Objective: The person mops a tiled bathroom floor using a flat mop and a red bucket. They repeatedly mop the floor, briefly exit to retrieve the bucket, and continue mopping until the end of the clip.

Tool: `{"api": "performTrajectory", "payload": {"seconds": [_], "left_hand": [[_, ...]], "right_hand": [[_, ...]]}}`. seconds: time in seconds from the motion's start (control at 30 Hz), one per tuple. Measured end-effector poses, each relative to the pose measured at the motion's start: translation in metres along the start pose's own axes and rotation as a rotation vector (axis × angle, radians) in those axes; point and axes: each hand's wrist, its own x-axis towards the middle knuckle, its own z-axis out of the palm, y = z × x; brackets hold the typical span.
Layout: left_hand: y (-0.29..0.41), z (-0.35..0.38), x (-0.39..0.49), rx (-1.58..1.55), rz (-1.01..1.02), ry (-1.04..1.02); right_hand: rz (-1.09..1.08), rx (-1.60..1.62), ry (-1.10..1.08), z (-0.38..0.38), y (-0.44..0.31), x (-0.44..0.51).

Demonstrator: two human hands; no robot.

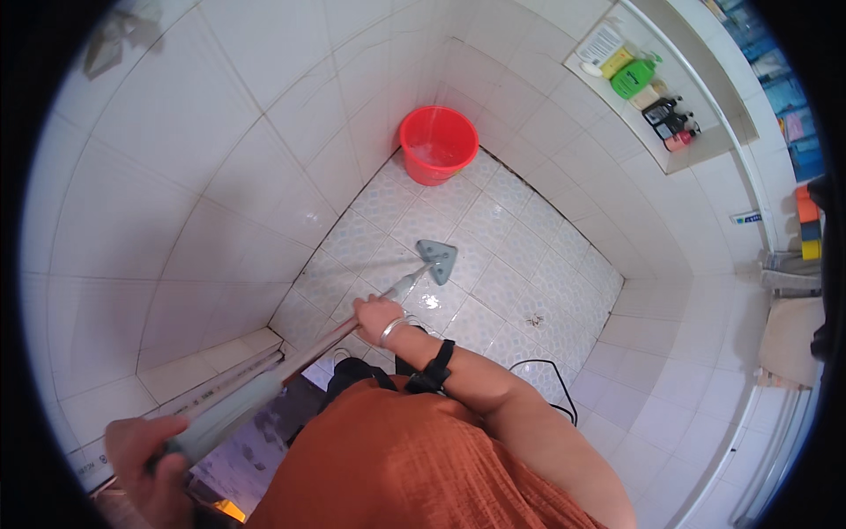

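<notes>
My right hand (378,319), with a silvery bangle at the wrist, grips the middle of a long mop pole (324,340). At lower left, my left hand (149,456) is closed around the thick grey grip (228,413) at the pole's upper end. The pole slants away to a grey-green triangular mop head (438,260), which lies on the wet patterned floor tiles (486,281). Beyond the head, near the corner, stands a red plastic bucket (431,175) with some liquid in it.
Tiled walls (284,159) enclose the floor. A recessed shelf at upper right holds a green pump bottle (633,79) and several other bottles. A black cable (558,377) loops over the floor at right. A door track (225,390) runs at lower left. Cloths (790,340) hang at right.
</notes>
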Motion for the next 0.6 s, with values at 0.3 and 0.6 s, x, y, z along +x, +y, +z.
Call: {"api": "performTrajectory", "payload": {"seconds": [0.3, 0.6], "left_hand": [[-0.071, 0.163, 0.025, -0.186, -0.141, -0.512], [-0.134, 0.028, -0.041, -0.051, -0.439, -0.088]], "right_hand": [[0.569, -0.083, -0.025, 0.032, 0.164, 0.048], [0.035, -0.427, -0.11, 0.102, -0.002, 0.079]]}}
